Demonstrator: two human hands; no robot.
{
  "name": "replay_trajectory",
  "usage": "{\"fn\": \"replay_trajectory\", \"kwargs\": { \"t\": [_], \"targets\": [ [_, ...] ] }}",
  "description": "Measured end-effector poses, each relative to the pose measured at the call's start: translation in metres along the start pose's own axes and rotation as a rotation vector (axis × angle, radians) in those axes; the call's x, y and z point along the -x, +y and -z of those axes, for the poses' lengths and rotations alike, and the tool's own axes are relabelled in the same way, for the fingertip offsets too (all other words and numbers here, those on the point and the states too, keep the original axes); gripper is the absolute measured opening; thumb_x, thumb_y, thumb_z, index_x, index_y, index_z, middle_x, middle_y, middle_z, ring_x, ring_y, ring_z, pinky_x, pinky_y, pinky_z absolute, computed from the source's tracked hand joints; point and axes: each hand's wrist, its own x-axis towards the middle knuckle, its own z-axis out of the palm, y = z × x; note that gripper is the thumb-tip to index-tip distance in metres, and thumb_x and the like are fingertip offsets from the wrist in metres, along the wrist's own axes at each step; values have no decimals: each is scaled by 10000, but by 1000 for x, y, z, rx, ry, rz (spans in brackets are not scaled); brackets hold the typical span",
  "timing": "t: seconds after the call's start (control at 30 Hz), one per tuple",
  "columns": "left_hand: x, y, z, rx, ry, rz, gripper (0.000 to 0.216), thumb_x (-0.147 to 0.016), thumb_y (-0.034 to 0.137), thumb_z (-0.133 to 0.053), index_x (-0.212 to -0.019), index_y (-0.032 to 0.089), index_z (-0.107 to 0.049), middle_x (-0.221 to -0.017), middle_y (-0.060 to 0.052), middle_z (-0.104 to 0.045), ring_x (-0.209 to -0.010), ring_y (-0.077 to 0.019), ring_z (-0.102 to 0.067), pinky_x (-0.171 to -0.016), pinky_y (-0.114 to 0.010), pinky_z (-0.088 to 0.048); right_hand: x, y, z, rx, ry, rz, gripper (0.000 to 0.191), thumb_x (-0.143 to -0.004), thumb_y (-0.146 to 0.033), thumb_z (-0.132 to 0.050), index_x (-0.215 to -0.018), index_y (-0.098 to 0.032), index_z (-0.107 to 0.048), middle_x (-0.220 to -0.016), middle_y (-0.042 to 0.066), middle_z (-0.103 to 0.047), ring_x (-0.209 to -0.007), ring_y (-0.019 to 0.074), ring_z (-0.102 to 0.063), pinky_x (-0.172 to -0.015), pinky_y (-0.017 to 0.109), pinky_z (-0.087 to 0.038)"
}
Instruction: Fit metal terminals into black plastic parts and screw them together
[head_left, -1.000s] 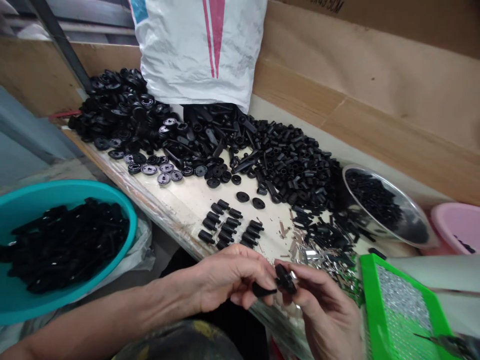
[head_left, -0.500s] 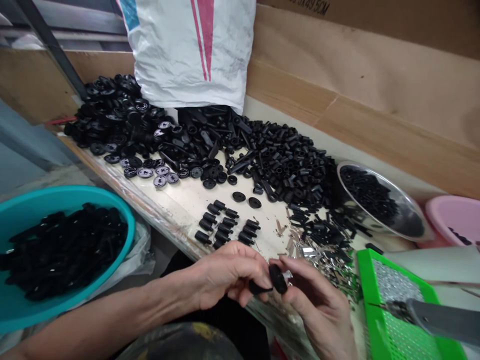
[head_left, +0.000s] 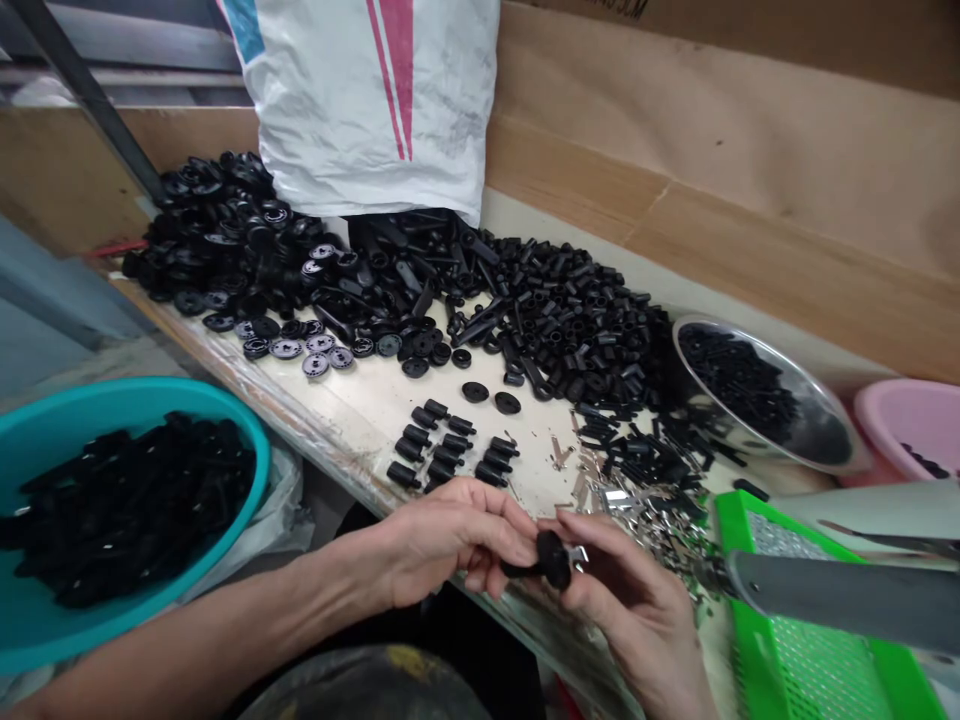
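Both my hands meet at the table's near edge over a small black plastic part (head_left: pixel 551 558) with a bit of metal at its right side. My left hand (head_left: pixel 450 540) pinches the part's dark handle end, fingers curled. My right hand (head_left: pixel 637 610) grips the round black piece from the right, thumb and fingers closed on it. Just beyond the hands lie short black sleeves in rows (head_left: pixel 446 450) and two black discs (head_left: pixel 491 397).
A heap of black wheels and tubes (head_left: pixel 420 290) covers the table under a white sack (head_left: pixel 367 100). A teal basin of black parts (head_left: pixel 112 500) sits left. Right are a metal bowl (head_left: pixel 757 395), pink bowl (head_left: pixel 911 425), green tray (head_left: pixel 810 640) and a grey tool (head_left: pixel 840 595).
The grey tool has slid in from the right across the green tray, toward my right hand. My hands stay together on the black part, turning it slightly.
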Motion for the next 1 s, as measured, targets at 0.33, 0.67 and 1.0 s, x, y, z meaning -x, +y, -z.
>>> {"fn": "replay_trajectory", "kwargs": {
  "t": [0.33, 0.67, 1.0],
  "targets": [
    [0, -4, -4, -7, 4, -60, 186, -651, 192, -715, -804, 110, -648, -618, -11, -612, -438, -63, -520, -399, -154, -327, -1, -5, 6, 286, -6, 93, 320, -841, -310, -642, -1156, -364, -621, -1034, -14, -649, -930, 141, -607, -772, 182, -491],
    [4, 0, -1, 88, -285, -46, 168, -786, 254, -613, -866, 165, -495, -670, -69, -664, -351, -49, -392, -345, -164, -216, -11, -18, 10, 265, -105, 134, 244, -847, -373, -623, -1089, -337, -620, -931, -20, -658, -825, 131, -619, -699, 180, -486],
    [13, -6, -18, -402, 70, -417, 83, -831, 181, -547, -904, 173, -509, -686, 30, -527, -590, -73, -480, -535, -180, -342, -9, -22, 10, 362, -61, 89, 267, -832, -293, -653, -1094, -334, -624, -961, -27, -664, -854, 134, -633, -708, 182, -493]
  ]
}}
